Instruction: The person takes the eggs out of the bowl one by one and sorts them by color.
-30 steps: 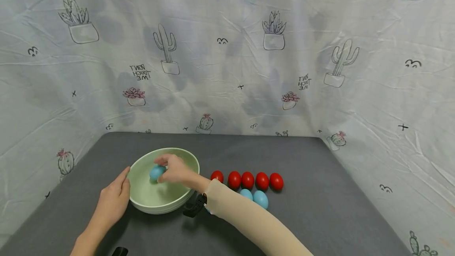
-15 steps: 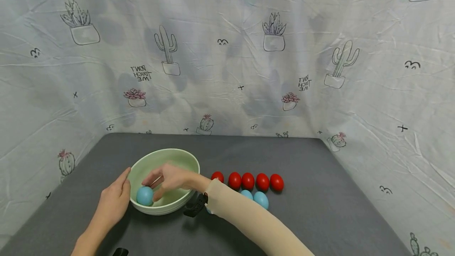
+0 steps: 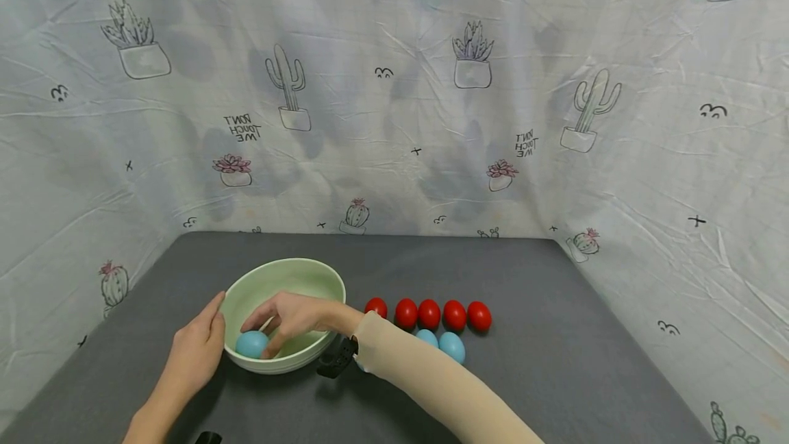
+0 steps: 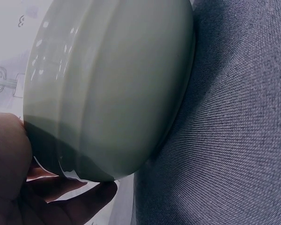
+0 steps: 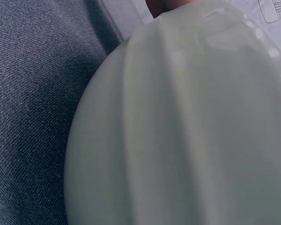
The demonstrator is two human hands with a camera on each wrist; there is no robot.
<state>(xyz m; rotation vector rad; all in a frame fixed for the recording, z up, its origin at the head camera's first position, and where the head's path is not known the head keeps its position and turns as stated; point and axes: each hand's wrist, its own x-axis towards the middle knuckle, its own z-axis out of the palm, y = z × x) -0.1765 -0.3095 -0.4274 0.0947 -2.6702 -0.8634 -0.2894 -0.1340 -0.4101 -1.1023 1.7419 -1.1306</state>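
Observation:
In the head view, a pale green bowl [image 3: 296, 273] stands at the left of the dark grey table. My left hand [image 3: 200, 344] holds it at the left side, and in the left wrist view the fingers [image 4: 91, 199] lie along its outer wall. Down inside the bowl, my right hand [image 3: 296, 317] holds a light blue egg [image 3: 251, 344] between fingers and thumb, near the left wall. The right wrist view is mostly filled by the bowl's ribbed outside [image 5: 178, 140]. The right hand hides part of the bowl's inside.
Right of the bowl, several red eggs [image 3: 455, 316] stand in a row. In front of them lie light blue eggs [image 3: 452, 347], partly hidden by the right sleeve [image 3: 419, 375]. A patterned cloth [image 3: 394, 122] hangs behind and beside the table.
My right hand has moved with the blue egg from the middle of the bowl toward me and left, down by the near-left wall. My left hand has stayed at the bowl.

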